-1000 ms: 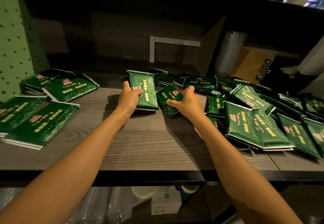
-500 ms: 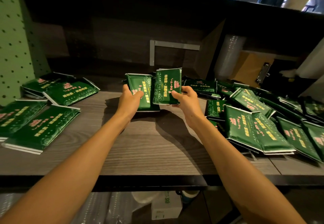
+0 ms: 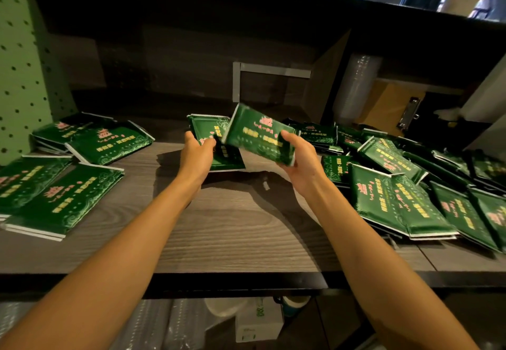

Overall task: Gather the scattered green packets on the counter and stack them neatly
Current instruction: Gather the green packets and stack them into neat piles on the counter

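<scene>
one: right hand (image 3: 298, 157) grips the near end of a green packet (image 3: 258, 137), thumb on its face, fingers curled behind, held clear of the counter (image 3: 232, 226) and tilted. why tilted?
two: my guess is it has to line up with the second packet (image 3: 208, 127), which the left hand (image 3: 195, 155) pinches just beside it, so both face the same way before stacking
one: does the second packet rest on the wood?
two: its lower edge seems to, under that hand, but the palm hides part of the contact
one: and further out?
two: right of the right hand lies a loose heap (image 3: 397, 185), packets overlapping every way, the work left to do. well left of the left hand sit low stacks (image 3: 63, 199), fairly square, so i'd judge the pair ends up there
one: anything unclear?
two: the green packet is blurred, its print unreadable. the loose heap runs off the frame edge, so no count, and the recess beyond both hands is too dark to read
</scene>
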Demonstrator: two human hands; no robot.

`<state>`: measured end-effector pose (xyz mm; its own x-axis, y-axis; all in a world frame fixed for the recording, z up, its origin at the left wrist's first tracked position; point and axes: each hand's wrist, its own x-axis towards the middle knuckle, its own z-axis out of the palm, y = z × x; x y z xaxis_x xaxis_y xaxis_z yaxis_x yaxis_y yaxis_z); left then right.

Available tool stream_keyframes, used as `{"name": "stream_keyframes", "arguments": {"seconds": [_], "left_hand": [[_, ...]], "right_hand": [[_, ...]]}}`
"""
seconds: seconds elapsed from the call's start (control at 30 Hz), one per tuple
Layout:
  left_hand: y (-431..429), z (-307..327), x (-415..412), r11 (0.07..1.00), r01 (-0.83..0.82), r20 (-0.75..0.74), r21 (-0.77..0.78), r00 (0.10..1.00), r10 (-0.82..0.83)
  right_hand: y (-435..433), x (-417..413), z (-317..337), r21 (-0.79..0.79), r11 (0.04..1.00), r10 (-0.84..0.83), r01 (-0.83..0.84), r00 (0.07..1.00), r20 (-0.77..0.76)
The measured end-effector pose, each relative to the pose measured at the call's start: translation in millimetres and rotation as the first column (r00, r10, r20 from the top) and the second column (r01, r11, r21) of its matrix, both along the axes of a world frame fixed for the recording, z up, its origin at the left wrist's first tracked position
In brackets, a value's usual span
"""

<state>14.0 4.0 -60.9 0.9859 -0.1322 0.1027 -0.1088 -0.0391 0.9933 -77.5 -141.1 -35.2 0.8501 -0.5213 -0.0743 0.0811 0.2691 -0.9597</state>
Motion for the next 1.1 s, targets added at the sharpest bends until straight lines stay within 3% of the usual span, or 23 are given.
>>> {"name": "stream_keyframes", "arguments": {"seconds": [0.13,0.27,0.37,0.5,0.63,0.73,0.9,1.1], "left_hand": [[3,-1,3,0.995,0.029,-0.093,-0.095,0.995,-0.038],[5,2,3,0.990,0.026,-0.081,-0.137,0.996,-0.038],[6,4,1,0.988,0.064,-0.088,-0.139,0.993,-0.076],[4,8,-8,0.959,0.232,-0.081,-0.164,0.965,-0.248],[0,7,-14,0.945,0.302,-0.108,-0.126,0.943,-0.315],[1,5,-11,0.954,0.284,-0.136,-0.099,0.946,-0.295],[1,7,-16,0.929,0.366,-0.167,-0.057,0.914,-0.371],[2,9,-21,0.869,0.494,-0.199,-0.020,0.850,-0.487]], "right_hand": [[2,1,-3,-0.145,0.977,0.136,-0.159,0.979,-0.153],[-3,-2,-2,-0.211,0.938,0.219,-0.274,0.943,-0.252],[-6,-3,-1,-0.079,0.957,0.262,-0.281,0.946,-0.188],[-11,1,-6,0.062,0.996,0.061,-0.061,0.998,0.002],[-11,4,-10,-0.150,0.989,-0.015,0.015,1.000,0.004],[-4,4,-10,-0.274,0.957,0.085,-0.093,0.996,-0.040],[4,12,-21,-0.576,0.817,0.006,-0.033,0.999,-0.048],[11,8,-16,-0.567,0.823,-0.062,0.029,0.997,-0.039]]}}
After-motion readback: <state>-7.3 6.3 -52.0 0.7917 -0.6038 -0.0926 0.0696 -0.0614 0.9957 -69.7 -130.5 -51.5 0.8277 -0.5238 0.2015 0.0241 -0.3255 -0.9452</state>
